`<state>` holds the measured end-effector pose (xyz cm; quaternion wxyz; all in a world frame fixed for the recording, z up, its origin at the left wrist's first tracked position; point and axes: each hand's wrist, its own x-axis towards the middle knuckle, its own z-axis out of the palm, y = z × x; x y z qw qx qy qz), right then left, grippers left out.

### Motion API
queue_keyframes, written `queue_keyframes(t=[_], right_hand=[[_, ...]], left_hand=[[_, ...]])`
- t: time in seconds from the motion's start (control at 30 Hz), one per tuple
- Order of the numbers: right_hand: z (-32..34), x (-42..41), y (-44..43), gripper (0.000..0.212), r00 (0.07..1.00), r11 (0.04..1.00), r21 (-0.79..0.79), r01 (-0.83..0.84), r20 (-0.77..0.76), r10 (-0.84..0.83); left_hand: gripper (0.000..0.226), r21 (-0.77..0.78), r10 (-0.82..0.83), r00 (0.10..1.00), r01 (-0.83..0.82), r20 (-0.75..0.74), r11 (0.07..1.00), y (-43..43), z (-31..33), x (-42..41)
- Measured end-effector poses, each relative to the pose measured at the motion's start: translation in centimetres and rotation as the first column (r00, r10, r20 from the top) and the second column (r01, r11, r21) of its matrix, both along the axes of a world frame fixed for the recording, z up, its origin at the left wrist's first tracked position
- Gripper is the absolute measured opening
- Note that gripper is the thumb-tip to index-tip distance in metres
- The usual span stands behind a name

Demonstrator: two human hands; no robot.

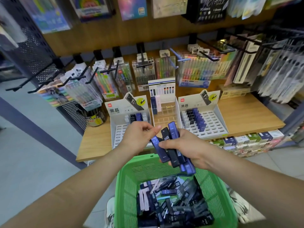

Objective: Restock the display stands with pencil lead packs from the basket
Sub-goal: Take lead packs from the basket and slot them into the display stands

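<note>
wooden shelf (246, 116) under hanging pen sets (144, 71) carries three display stands (212, 119), partly filled. fingers of the right hand (185, 145) curl around a fan of pencil lead packs (172, 139), blue and black, above the far rim of the green basket (128, 178). fingers of the left hand (138, 135) are bent at the top of the leftmost blue pack; i cannot tell if they pinch it. more packs lie loose in the basket.

Before you: green plastic basket (131, 178) holding pencil lead packs (164, 192). Behind it, wooden shelf (246, 112) bearing, left to right: white cardboard display stand (120, 134), clear acrylic stand (166, 112), second cardboard stand (212, 119).
</note>
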<state>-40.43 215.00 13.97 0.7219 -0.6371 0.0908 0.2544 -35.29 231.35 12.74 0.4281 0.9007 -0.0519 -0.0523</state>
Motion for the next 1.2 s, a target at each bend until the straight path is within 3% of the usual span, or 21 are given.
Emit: queue_keyframes(t=[0.07, 0.2, 0.33, 0.4, 0.53, 0.6, 0.73, 0.83, 0.93, 1.0, 1.1, 1.2], right_hand=[[-0.1, 0.7, 0.0, 0.025, 0.998, 0.996, -0.078, -0.046, 0.038, 0.049], [-1.2, 1.8, 0.4, 0.031, 0.994, 0.985, -0.166, -0.044, 0.087, 0.059], [-2.4, 3.0, 1.2, 0.025, 0.988, 0.968, -0.217, -0.13, 0.054, 0.145], [-2.7, 4.1, 1.2, 0.025, 0.985, 0.955, -0.254, -0.153, 0.042, 0.169], [-2.8, 6.5, 0.1, 0.034, 0.998, 0.977, -0.206, -0.065, -0.007, 0.064], [-2.8, 7.4, -0.1, 0.03, 0.999, 0.983, -0.179, -0.053, -0.013, 0.051], [-3.4, 8.7, 0.1, 0.021, 0.999, 0.983, -0.181, -0.027, -0.025, 0.022], [-3.6, 8.8, 0.7, 0.014, 0.999, 0.984, -0.178, -0.026, -0.039, 0.019], [-3.6, 9.2, 1.3, 0.011, 0.999, 0.986, -0.162, -0.036, -0.044, 0.029], [-3.8, 9.4, 1.4, 0.011, 0.999, 0.986, -0.163, -0.034, -0.046, 0.027], [-3.9, 9.5, 1.5, 0.007, 0.998, 0.988, -0.154, -0.021, -0.055, 0.012], [-3.9, 9.6, 1.5, 0.006, 0.999, 0.986, -0.168, -0.004, -0.044, -0.003]], left_hand=[[0.039, -0.007, 0.005, 0.99, -0.006, -0.139, 1.0, 0.5, -0.2, 0.3], [0.041, -0.273, -0.047, 0.883, -0.094, -0.467, 0.957, 2.0, -0.2, 0.9], [0.037, -0.334, -0.056, 0.832, -0.159, -0.553, 0.929, 3.3, -0.9, 2.1], [0.033, -0.315, -0.004, 0.846, -0.194, -0.533, 0.929, 4.4, -1.3, 3.1], [0.003, -0.225, 0.239, 0.912, -0.324, -0.335, 0.919, 7.7, -2.0, 6.4], [0.007, -0.114, 0.3, 0.923, -0.334, -0.242, 0.936, 9.3, -2.7, 7.9], [0.01, 0.153, 0.257, 0.963, -0.244, -0.073, 0.958, 10.5, -4.4, 9.5], [0.011, 0.374, 0.209, 0.973, -0.23, 0.096, 0.898, 10.8, -5.0, 10.1], [0.008, 0.344, 0.2, 0.978, -0.207, 0.054, 0.916, 10.8, -5.3, 10.8], [0.009, 0.297, 0.116, 0.992, -0.1, -0.039, 0.95, 10.2, -5.6, 11.0], [0.024, 0.201, 0.002, 0.992, 0.024, -0.125, 0.979, 8.9, -5.7, 10.5], [0.012, 0.289, -0.097, 0.992, 0.117, -0.083, 0.95, 7.7, -6.3, 10.1]])
